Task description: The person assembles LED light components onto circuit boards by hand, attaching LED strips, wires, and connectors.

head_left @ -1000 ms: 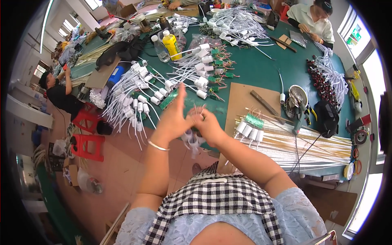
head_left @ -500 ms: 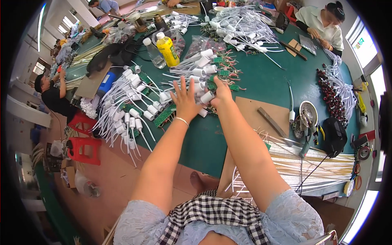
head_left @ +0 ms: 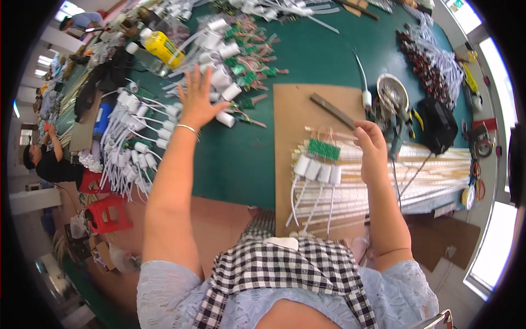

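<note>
My left hand (head_left: 198, 104) lies with fingers spread against a pile of white cylindrical parts (head_left: 221, 78) with white cords and green circuit boards. My right hand (head_left: 371, 147) is over the brown board, its fingers curled beside the near end of a flat metal bar (head_left: 331, 109); whether they hold anything is hidden. Left of that hand, a green circuit board (head_left: 324, 149) sits at the heads of several white cylinders (head_left: 314, 170) in a row, their cords trailing toward me. They rest on long pale strips (head_left: 350, 192).
Another heap of corded white cylinders (head_left: 131, 104) covers the table's left edge. A yellow bottle (head_left: 163, 48) leans beyond it. To the right are a metal bowl (head_left: 392, 89), a black case (head_left: 436, 126) and dark-tipped wires (head_left: 415, 63). A person in black (head_left: 46, 159) works at far left.
My right hand has left the pile and moved right and nearer, over the brown board. The row of cylinders there is now uncovered. My left hand stays at the pile; the view has shifted.
</note>
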Available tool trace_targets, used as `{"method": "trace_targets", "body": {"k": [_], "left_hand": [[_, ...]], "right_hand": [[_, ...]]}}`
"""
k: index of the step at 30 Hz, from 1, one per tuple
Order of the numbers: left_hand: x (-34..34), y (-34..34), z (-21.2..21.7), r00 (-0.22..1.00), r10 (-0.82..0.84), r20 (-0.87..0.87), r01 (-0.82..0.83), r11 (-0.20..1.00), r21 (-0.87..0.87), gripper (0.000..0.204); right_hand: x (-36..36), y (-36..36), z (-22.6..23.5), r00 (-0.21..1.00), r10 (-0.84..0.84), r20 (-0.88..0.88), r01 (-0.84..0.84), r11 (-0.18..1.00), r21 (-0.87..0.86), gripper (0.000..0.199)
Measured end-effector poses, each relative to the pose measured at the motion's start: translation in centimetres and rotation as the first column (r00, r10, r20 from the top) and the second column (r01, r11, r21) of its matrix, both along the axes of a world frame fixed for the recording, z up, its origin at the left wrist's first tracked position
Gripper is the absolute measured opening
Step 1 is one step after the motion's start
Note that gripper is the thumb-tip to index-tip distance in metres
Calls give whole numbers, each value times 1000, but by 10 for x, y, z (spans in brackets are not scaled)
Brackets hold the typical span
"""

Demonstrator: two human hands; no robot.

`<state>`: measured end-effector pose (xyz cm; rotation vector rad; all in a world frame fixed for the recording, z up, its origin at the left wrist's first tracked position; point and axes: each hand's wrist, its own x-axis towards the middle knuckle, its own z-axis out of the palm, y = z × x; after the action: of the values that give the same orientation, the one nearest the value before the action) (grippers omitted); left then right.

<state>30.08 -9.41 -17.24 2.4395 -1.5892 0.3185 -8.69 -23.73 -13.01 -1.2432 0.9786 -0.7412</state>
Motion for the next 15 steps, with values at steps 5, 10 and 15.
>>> {"method": "trace_targets", "body": {"k": [5, 10, 15], "left_hand": [[-41, 27, 2, 973, -228, 16, 227, 972, 59, 104], [-48, 16, -38, 987, -87, 138, 88, 996, -2, 84], [-94, 0, -20, 995, 1, 99, 2, 1000, -26, 77]], "right_hand": [[-56, 31, -19, 911, -71, -406, -46, 961, -272, 24], [-37, 43, -32, 632, -260, -730, -379, 718, -584, 34], [-9, 42, -34, 500, -234, -834, -449, 753, -480, 34]]}}
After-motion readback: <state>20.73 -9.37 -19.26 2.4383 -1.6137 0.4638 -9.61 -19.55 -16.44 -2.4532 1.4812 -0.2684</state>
